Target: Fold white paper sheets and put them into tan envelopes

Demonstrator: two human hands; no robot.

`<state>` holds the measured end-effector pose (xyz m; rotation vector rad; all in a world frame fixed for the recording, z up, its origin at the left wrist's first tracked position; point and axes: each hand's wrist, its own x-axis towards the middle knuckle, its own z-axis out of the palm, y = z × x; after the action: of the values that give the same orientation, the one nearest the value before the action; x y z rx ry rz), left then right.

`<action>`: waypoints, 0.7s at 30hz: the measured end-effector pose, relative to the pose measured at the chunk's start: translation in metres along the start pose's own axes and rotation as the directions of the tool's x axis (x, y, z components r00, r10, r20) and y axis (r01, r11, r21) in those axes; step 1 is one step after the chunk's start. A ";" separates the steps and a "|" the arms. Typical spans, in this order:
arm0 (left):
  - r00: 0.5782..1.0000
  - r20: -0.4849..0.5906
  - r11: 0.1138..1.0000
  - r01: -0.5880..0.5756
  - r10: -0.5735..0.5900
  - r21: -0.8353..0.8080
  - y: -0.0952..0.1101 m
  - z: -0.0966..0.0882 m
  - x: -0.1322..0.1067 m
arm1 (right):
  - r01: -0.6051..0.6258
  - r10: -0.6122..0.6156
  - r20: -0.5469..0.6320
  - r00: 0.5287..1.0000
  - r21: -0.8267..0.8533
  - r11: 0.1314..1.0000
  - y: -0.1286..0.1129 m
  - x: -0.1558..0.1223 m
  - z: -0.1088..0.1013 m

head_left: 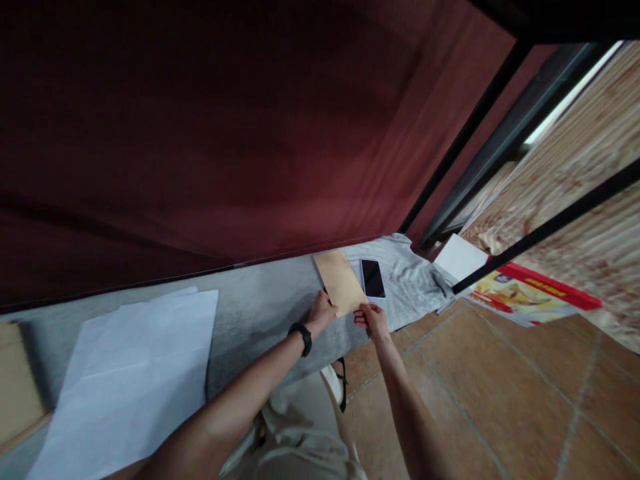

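Note:
A tan piece of paper, perhaps an envelope [340, 279], is held by its near edge over the grey cloth [250, 300]. My left hand [323, 312], with a black band on its wrist, pinches the near left corner. At the near right corner the fingers of my right hand [373, 319] are closed on the same paper. Just right of it lies a phone [373, 279] with a dark screen and a pale case, face up on the cloth. Whether the paper touches the cloth at its far end I cannot tell.
Large white sheets [135, 373] lie on the cloth to the left, beside a brown cardboard piece [17, 387]. A dark red panel [225, 133] rises behind. Black metal bars [470, 133], a white box [460, 257] and a printed carton [530, 293] stand at right over tiled floor [480, 380].

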<state>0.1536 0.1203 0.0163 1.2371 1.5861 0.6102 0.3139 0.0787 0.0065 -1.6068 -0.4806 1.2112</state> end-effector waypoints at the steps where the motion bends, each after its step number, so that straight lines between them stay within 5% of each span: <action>1: 1.000 -0.001 1.000 -0.002 0.002 0.011 0.000 0.001 0.001 | 0.006 -0.006 -0.001 1.000 -0.010 1.000 0.000 0.001 0.000; 9: 0.999 -0.001 0.997 -0.039 0.039 0.073 -0.001 0.002 0.002 | 0.117 -0.121 -0.069 0.990 -0.060 0.991 0.010 -0.007 0.000; 15: 0.997 0.010 0.995 -0.077 0.077 0.063 -0.001 0.000 0.001 | 0.398 -0.424 -0.114 0.898 -0.193 0.897 0.024 -0.022 0.001; 21: 0.994 -0.018 0.993 -0.102 0.103 0.051 0.000 0.002 -0.003 | 0.394 -0.426 -0.084 0.901 -0.253 0.884 0.023 -0.024 0.001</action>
<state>0.1551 0.1173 0.0163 1.3605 1.5704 0.6536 0.2969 0.0511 -0.0026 -1.6601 -0.8508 0.7376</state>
